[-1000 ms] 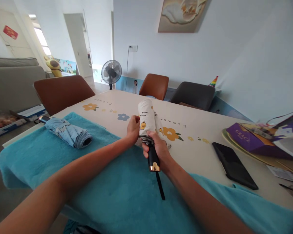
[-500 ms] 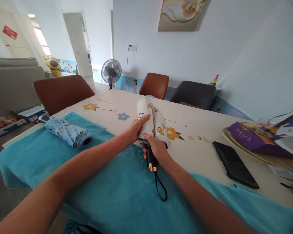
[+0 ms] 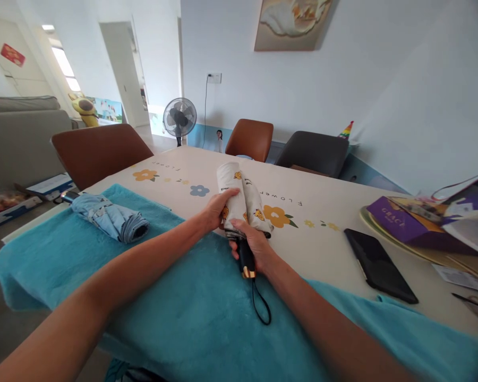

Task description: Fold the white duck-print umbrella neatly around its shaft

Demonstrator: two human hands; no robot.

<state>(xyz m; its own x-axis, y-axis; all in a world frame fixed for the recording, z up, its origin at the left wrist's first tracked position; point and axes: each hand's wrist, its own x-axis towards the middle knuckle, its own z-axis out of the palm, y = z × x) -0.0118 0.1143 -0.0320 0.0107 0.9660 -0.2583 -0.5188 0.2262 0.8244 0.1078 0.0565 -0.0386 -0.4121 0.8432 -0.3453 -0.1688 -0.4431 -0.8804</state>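
Note:
A white folding umbrella (image 3: 231,176) with small yellow duck prints is held between both hands over the table, its canopy partly wrapped, with a loose fold on the right side. My left hand (image 3: 220,208) closes round the canopy's left side, thumb lying across the cloth. Lower down, my right hand (image 3: 252,241) grips the canopy's base and the top of the black handle (image 3: 246,257), which has a gold end and a hanging black wrist loop. To the left, a rolled light-blue umbrella (image 3: 109,215) lies on the teal blanket (image 3: 175,313).
The blanket covers the near part of the flower-printed table (image 3: 302,244). At right are a black phone (image 3: 378,264) and a purple box (image 3: 402,223) on a plate. Chairs (image 3: 249,139) stand along the far side, with a fan (image 3: 179,118) beyond.
The umbrella's canopy top has shifted slightly left and down, and the loose fold lies a little closer in. Both hands keep their hold; the whole view has moved slightly.

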